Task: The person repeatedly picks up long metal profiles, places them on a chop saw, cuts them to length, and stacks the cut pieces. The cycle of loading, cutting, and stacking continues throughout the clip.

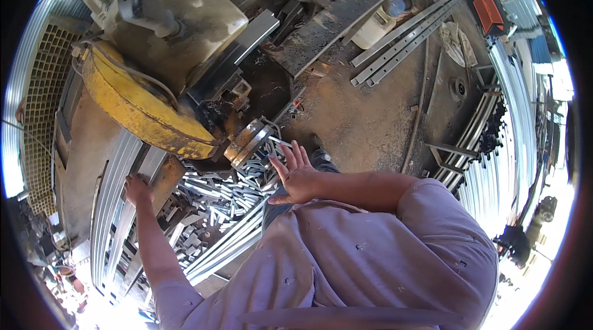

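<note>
My left hand (139, 190) grips a long silvery metal profile (150, 162), its fingers curled over the top; the fingertips are only partly visible. The profile lies beside several similar lengths, left of a saw with a curved yellow guard (139, 104). My right hand (299, 177) is held in front of my body, fingers spread and nothing in it. Just left of its fingertips is the saw's round, worn metal vise part (248, 143) with a short bar. Whether the fingers touch that bar, I cannot tell.
Many short cut metal pieces (228, 197) are heaped below the saw. Long thin bars (231, 237) lean near my legs. A steel beam (333, 24), a plastic jug (374, 28) and a red-orange case (488, 13) stand beyond. Racked metal lengths (472, 144) line the right.
</note>
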### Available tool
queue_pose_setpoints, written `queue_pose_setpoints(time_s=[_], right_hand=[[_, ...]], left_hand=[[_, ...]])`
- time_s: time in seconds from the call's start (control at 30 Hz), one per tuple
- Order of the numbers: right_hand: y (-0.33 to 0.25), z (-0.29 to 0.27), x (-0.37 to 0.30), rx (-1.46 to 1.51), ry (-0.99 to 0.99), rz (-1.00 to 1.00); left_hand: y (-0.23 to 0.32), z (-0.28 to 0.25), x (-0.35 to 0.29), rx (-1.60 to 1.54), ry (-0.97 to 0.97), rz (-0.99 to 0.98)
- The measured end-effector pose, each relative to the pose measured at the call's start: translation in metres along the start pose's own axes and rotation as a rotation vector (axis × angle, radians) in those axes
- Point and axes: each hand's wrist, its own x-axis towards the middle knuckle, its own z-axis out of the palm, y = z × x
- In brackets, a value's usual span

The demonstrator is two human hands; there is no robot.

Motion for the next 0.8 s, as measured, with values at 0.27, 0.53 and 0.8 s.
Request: queue_pose_setpoints(time_s=[0.27, 0.53, 0.8], right_hand=[[-0.006, -0.005, -0.006, -0.017, 0.027, -0.005], [0.073, -0.036, -0.045, 0.099, 0.112, -0.084], [0.288, -0.04, -0.133, 0.198, 0.258, 0.406]], left_hand=[[0.081, -0.052, -0.03, -0.405, 0.058, -0.008], [0.124, -0.048, -0.212, -0.66, 0.389, 0.253], [0.303, -0.156, -0.301, -0.913, 0.39, 0.799]])
